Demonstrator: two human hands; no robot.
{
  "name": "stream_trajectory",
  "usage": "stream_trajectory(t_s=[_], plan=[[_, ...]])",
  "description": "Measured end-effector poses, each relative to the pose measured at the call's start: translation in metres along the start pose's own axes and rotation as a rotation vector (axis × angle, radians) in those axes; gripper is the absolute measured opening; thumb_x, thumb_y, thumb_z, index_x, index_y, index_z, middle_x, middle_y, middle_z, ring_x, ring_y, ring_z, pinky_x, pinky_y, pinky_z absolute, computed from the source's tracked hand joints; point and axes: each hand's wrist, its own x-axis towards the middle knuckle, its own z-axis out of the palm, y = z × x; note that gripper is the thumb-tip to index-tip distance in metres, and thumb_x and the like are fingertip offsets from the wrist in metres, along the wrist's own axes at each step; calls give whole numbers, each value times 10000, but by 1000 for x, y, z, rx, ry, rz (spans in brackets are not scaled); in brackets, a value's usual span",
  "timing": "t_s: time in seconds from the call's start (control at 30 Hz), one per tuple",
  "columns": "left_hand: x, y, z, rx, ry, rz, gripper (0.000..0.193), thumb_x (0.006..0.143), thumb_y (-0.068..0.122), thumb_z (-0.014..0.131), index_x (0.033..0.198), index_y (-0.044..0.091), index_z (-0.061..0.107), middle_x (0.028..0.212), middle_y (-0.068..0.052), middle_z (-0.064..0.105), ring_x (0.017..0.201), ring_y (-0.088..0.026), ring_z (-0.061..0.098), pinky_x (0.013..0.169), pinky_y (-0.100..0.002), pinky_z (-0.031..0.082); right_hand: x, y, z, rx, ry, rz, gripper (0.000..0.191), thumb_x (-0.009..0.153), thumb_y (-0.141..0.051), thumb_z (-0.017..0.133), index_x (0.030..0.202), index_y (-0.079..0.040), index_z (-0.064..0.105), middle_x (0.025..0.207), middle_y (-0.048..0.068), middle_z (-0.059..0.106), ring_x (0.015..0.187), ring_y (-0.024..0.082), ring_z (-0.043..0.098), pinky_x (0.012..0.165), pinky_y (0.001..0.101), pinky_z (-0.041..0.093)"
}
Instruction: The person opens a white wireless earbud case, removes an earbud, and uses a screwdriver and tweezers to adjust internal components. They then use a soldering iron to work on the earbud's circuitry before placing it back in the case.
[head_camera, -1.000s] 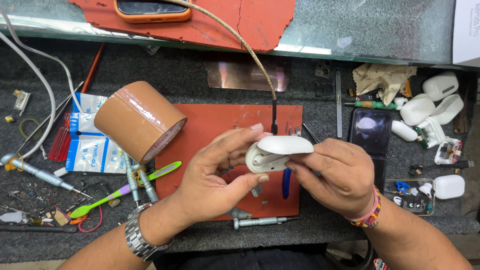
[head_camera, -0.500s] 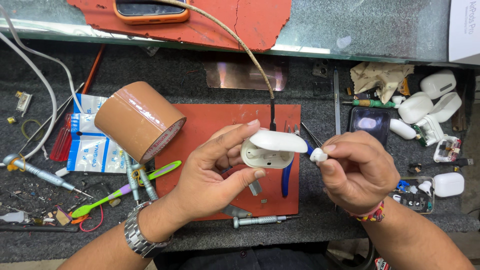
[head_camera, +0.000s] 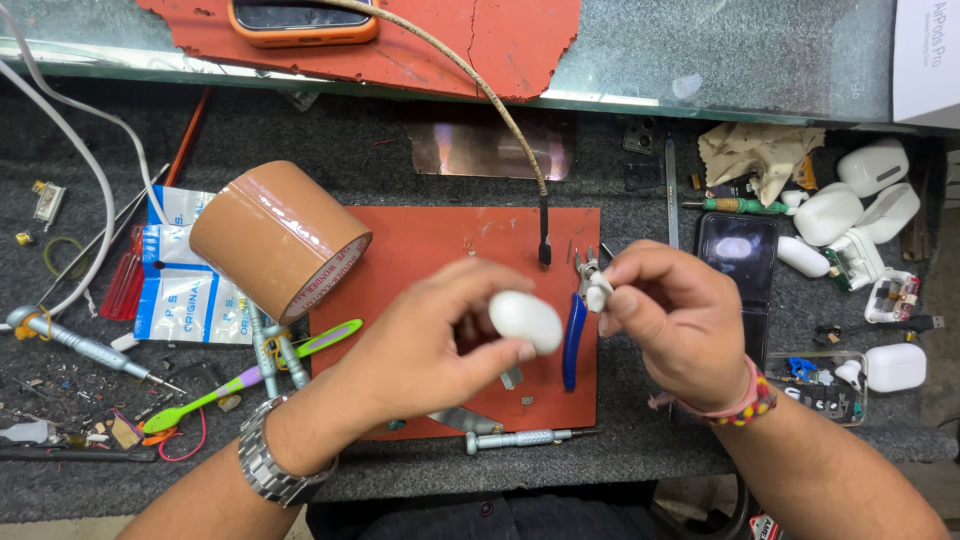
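My left hand (head_camera: 430, 345) grips a small white earbud case (head_camera: 526, 320), which looks closed, over the red work mat (head_camera: 440, 245). A steel watch sits on that wrist. To the right, my right hand (head_camera: 675, 320) pinches a small white earbud (head_camera: 597, 294) between thumb and fingers, a short gap away from the case. Blue-handled pliers (head_camera: 573, 335) lie on the mat just below and between the two hands.
A big roll of brown tape (head_camera: 275, 235) lies left of the mat, with tweezers, a green-purple toothbrush (head_camera: 255, 375) and a screwdriver (head_camera: 515, 438) near it. White cases and parts (head_camera: 850, 215) crowd the right, beside a dark phone (head_camera: 735, 255). A braided cable (head_camera: 480, 90) crosses the top.
The case's lid stood open before and now looks shut. My right hand has drawn away to the right with the small white earbud in its fingertips.
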Motion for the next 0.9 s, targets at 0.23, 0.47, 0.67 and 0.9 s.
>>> stream_trajectory(t_s=[0.23,0.47,0.67,0.9], plan=[[-2,-3,10,224,168,456,484,859,207,806,1275,32,633,1256,-148,655,1141,-337,625,985,-411,505,9,5,-1,685,-177,490,198,1083,-182,601,1090,16,600,898,53,602,719,142,581,642,319,499],[-7,-15,11,-215,144,445,457,945,82,757,1377,32,616,1315,-128,673,1232,-236,665,1075,-380,529,11,8,18,666,-341,757,195,1072,-201,588,1070,-6,597,857,50,591,700,144,586,653,291,493],[-6,-25,19,-412,114,250,184,928,61,766,1111,58,776,1057,-86,751,952,-131,739,805,-260,611,11,12,23,646,-388,798,263,1078,-240,551,1027,9,616,887,77,643,732,142,612,699,300,521],[-6,-24,19,-378,253,109,148,885,29,797,1032,26,788,944,-78,802,823,-120,745,719,-238,593,9,14,23,351,-410,580,392,1088,-307,487,1087,31,686,944,114,721,745,148,651,713,293,551]])
